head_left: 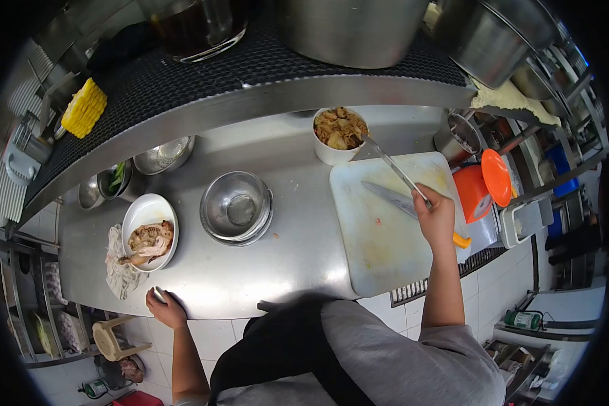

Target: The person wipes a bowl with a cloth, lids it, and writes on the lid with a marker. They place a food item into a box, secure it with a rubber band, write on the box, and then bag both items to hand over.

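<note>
My right hand [434, 211] is closed round the handle of a long metal utensil [398, 170]. The utensil's far end reaches the rim of a white tub [333, 155] filled with brown shredded food [342, 128]. Under that hand, a knife [389, 197] with a yellow handle lies on the white cutting board [365, 254]. My left hand [166, 308] is at the counter's front edge, its fingers curled by a small dark metallic object [159, 294]. Just beyond it, a white oval plate [144, 208] holds a piece of cooked meat [151, 241], beside a crumpled cloth [122, 273].
Stacked metal bowls [235, 207] stand mid-counter, with more bowls [164, 155] at the back left. An orange scale [471, 193] and a metal pot [457, 139] are right of the board. A shelf [277, 97] overhangs the back, bearing large pots.
</note>
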Available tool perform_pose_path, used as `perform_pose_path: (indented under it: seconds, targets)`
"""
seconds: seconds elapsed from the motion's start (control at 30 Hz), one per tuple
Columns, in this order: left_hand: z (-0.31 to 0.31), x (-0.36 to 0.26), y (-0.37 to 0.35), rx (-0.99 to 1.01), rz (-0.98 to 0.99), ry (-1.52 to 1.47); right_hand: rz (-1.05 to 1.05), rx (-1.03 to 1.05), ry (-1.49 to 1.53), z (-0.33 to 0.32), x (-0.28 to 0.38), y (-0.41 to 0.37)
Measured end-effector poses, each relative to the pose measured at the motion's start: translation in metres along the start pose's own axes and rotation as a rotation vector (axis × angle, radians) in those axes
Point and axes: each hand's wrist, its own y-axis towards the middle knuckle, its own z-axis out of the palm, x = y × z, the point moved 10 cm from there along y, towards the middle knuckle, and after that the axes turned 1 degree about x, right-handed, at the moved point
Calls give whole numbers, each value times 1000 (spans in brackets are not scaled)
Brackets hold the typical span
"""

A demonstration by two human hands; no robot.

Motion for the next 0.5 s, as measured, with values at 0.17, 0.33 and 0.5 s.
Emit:
perform_pose_path:
  seconds: [0.17, 0.33, 0.5]
  targets:
    - [-1, -3, 0, 7, -2, 20, -178, 19, -244, 10, 54, 20]
    - [1, 2, 0, -28, 24, -6, 60, 29, 175, 43, -15, 14]
    - [0, 0, -1, -18, 8, -15, 115, 35, 465, 121, -52, -20]
